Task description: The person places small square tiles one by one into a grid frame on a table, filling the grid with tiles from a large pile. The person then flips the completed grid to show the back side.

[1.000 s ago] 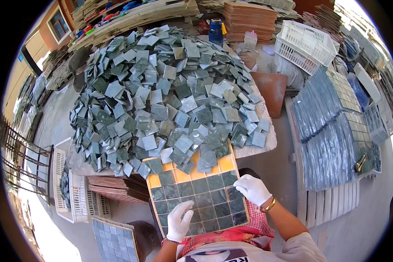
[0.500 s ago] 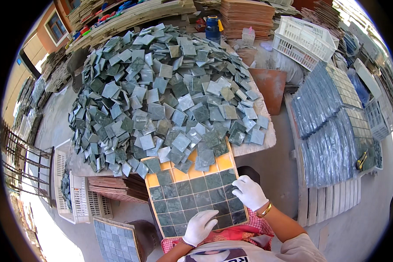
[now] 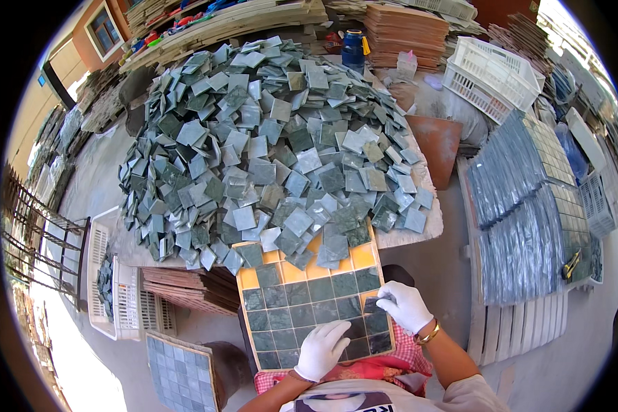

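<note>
On my lap rests a yellow tray (image 3: pixel 364 258) with a gridded face, its lower rows filled with square dark green stone tiles (image 3: pixel 298 293). My right hand (image 3: pixel 405 307), in a white glove, pinches one dark tile (image 3: pixel 372 304) at the tray's right edge; the tile sits tilted, and bare yellow shows beside it. Also gloved, my left hand (image 3: pixel 322 350) lies over the lower rows with its fingers stretched out, holding nothing. Several loose tiles (image 3: pixel 334 246) overlap the tray's far edge, where yellow cells show between them.
A large heap of green tiles (image 3: pixel 254 151) covers the table ahead. White crates (image 3: pixel 130 302) stand at the left, beside brown boards (image 3: pixel 189 292). Stacks of wrapped tile sheets (image 3: pixel 522 254) fill a pallet at the right. A tiled panel (image 3: pixel 180 371) leans at lower left.
My right hand has lifted a tile's edge at the tray's right side, baring yellow there. The left hand stays over the lower rows. The whole view has shifted slightly.
</note>
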`<state>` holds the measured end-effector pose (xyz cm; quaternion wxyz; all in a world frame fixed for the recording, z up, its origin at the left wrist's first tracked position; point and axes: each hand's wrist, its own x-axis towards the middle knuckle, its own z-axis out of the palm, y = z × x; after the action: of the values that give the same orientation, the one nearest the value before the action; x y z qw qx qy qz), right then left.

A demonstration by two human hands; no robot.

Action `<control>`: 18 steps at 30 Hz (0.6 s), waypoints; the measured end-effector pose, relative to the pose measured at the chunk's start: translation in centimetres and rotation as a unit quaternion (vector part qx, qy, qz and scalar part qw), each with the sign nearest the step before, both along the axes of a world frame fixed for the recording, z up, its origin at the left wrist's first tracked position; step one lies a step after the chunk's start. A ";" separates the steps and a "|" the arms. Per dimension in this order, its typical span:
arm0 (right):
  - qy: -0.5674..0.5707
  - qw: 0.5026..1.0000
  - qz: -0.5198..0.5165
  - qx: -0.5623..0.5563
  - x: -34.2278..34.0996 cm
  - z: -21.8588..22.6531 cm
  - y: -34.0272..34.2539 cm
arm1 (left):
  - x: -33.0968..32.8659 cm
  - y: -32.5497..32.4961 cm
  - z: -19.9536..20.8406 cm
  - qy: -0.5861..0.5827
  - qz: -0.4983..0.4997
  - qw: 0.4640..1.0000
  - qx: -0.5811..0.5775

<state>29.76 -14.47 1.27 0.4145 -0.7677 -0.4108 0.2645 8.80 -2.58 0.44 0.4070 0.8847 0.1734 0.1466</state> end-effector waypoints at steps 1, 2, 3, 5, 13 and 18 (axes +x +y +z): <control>0.071 0.997 -0.002 -0.024 0.0 0.6 -0.2 | 0.1 -0.1 0.0 -0.014 -0.005 1.000 0.012; 0.144 0.988 -0.006 -0.048 -0.1 1.1 -0.5 | 0.2 -0.5 0.3 0.011 0.006 0.994 -0.104; 0.216 0.974 -0.011 -0.073 -0.2 1.3 -0.7 | 0.4 -1.0 0.7 0.036 0.017 0.975 -0.219; 0.259 0.958 0.098 -0.076 -1.2 1.6 -1.1 | 0.3 -1.3 0.6 0.090 0.025 0.924 -0.370; -0.210 0.972 0.108 0.003 -2.1 -0.9 3.4 | -1.8 -0.8 -0.3 0.133 0.060 0.830 -0.539; -0.240 0.961 0.131 -0.044 -2.3 -1.2 4.4 | -3.5 0.8 -0.2 0.071 0.162 0.762 -0.623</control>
<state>27.42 -10.07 0.12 0.2316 -0.7657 -0.5830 0.1419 5.26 -1.77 0.23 0.8255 0.4024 0.3956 0.0066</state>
